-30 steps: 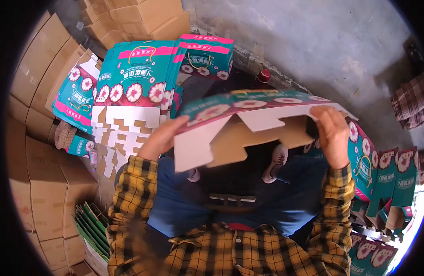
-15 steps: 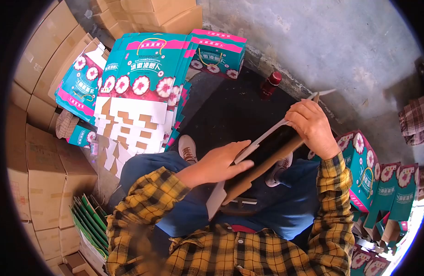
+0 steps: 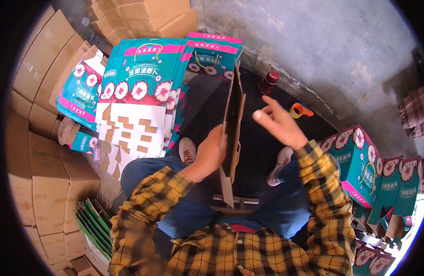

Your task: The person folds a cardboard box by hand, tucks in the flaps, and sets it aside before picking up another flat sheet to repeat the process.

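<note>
Flat carton (image 3: 233, 115) stood upright, edge-on, between knees. Left hand (image 3: 213, 149) clasped its side, fingers partly hidden. Right hand (image 3: 277, 123) was free, fingers loosely spread, apart from carton. Seemed light, stiff on panels, weak at creases and flaps; better grip on panel edge.

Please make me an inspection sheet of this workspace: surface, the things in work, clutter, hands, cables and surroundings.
Surface: dark floor between the person's feet; no table seen.
Job's things: carton blank, flat, held upright, edge-on to the camera.
Clutter: red-capped bottle and orange tape roll near the wall.
Grips: left hand holds the carton blank; right hand open, apart from it.
Cables: nothing seen.
Surroundings: stack of flat printed cartons, assembled teal boxes, brown shipping boxes, concrete wall.
</note>
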